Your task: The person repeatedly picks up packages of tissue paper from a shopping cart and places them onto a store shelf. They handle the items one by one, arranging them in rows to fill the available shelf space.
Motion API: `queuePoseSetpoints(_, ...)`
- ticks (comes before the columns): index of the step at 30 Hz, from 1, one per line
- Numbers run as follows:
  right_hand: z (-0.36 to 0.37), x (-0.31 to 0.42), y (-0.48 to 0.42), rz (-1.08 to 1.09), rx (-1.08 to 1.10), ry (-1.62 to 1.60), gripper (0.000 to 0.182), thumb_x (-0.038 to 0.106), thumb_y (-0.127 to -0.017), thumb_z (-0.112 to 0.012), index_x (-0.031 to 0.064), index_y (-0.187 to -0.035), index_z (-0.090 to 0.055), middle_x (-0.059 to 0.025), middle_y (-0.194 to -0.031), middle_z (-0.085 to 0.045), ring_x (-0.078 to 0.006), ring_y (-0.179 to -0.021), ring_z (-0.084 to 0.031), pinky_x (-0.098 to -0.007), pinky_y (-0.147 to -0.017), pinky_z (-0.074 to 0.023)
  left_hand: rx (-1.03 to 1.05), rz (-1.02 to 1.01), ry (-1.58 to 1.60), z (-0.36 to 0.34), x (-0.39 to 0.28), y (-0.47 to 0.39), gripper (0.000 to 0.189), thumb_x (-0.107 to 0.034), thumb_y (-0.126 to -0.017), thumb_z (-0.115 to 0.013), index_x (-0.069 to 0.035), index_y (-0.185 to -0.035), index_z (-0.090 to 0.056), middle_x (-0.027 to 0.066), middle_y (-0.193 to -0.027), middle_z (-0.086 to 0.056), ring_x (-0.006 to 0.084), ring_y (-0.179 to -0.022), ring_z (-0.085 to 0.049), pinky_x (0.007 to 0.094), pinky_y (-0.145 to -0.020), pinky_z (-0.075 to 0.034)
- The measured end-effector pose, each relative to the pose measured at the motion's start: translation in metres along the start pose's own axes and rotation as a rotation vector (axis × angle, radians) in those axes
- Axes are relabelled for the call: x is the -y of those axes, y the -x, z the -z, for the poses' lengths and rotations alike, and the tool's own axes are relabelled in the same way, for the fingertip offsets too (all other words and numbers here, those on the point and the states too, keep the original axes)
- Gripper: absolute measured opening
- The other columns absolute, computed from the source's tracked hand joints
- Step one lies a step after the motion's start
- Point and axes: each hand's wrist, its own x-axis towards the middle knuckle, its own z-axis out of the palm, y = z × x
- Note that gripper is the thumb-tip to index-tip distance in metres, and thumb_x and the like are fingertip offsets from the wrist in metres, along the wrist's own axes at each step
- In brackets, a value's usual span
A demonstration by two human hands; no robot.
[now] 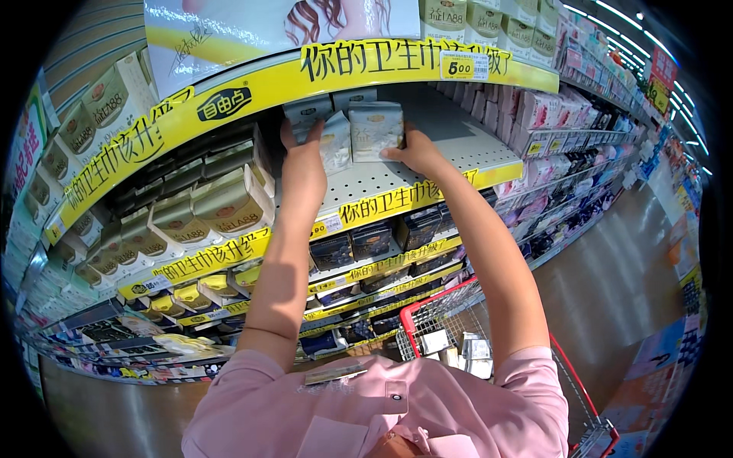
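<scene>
My right hand (421, 150) grips the right side of a pale pack of sanitary pads (376, 129), thumb on its lower front corner. The pack stands upright on a perforated metal shelf (366, 186). To its left a similar pale pack (336, 146) leans at a tilt. My left hand (304, 163) reaches in beside this leaning pack with thumb and fingers apart; whether it grips anything is hidden. Two more light packs, a left one (309, 109) and a right one (355, 97), stand behind.
Gold-fronted packs (229, 200) fill the shelf's left part. A yellow shelf strip (366, 71) with a price tag overhangs my hands. Dark packs (371, 240) stand on the shelf below. A red-rimmed shopping cart (409, 320) holding several small packs is below my right arm.
</scene>
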Motion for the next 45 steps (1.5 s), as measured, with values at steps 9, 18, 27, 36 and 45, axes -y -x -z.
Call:
queuePoseSetpoints(9, -0.027, -0.016, -0.036, 0.070, -0.005, 0.311, 0.064, 0.035, -0.073, -0.067, -0.0004, -0.120, -0.045, -0.0241, -0.115, -0.052, -0.0370, -0.107, -0.050, -0.0383, -0.088, -0.0414, 0.156, 0.284, -0.084, -0.019, 0.012, -0.036, 0.069, 0.009, -0.077, -0.038, -0.030, -0.133, -0.035, 0.0241, -0.140, -0.015, 0.0420, -0.102, -0.053, 0.0408, -0.083, -0.047)
queuePoseSetpoints(18, 0.061, -0.035, 0.157, 0.458, -0.676, 0.156, 0.040, 0.007, -0.074, -0.061, 0.0068, -0.113, -0.053, -0.0118, -0.100, -0.059, -0.0297, -0.094, -0.054, -0.0378, -0.084, -0.0415, -0.293, -0.513, 0.270, -0.021, -0.054, 0.092, 0.048, -0.002, -0.080, -0.056, 0.000, -0.124, -0.036, 0.0243, -0.130, -0.030, 0.0372, -0.115, -0.040, 0.0450, -0.098, -0.032)
queuePoseSetpoints(27, -0.097, -0.169, 0.656, -0.987, -0.433, 0.449, 0.035, -0.002, -0.068, -0.056, 0.0053, -0.102, -0.054, -0.0162, -0.100, -0.054, -0.0360, -0.095, -0.048, -0.0427, -0.083, -0.0400, 0.940, -0.597, 0.712, -0.144, -0.027, 0.318, 0.027, -0.001, -0.075, -0.058, -0.007, -0.101, -0.062, 0.0133, -0.110, -0.052, 0.0319, -0.101, -0.052, 0.0395, -0.086, -0.043)
queuePoseSetpoints(36, -0.162, -0.217, 0.721, -1.489, 0.066, 0.139, 0.039, 0.012, -0.069, -0.060, 0.0078, -0.108, -0.055, -0.0155, -0.106, -0.055, -0.0344, -0.102, -0.050, -0.0395, -0.088, -0.0418, 1.314, -0.926, 0.523, -0.322, -0.127, 0.376, 0.039, -0.008, -0.077, -0.060, -0.010, -0.115, -0.052, 0.0096, -0.108, -0.050, 0.0284, -0.099, -0.051, 0.0387, -0.085, -0.041)
queuePoseSetpoints(45, -0.220, -0.328, 0.720, -1.751, -0.125, 0.129, 0.079, 0.017, -0.064, -0.073, 0.0046, -0.129, -0.030, -0.0206, -0.123, -0.042, -0.0366, -0.110, -0.046, -0.0407, -0.092, -0.0407, 1.671, -0.700, -0.135, -0.471, -0.133, 0.534, 0.047, -0.008, -0.080, -0.050, -0.022, -0.125, -0.045, 0.0087, -0.119, -0.048, 0.0273, -0.102, -0.052, 0.0422, -0.083, -0.044)
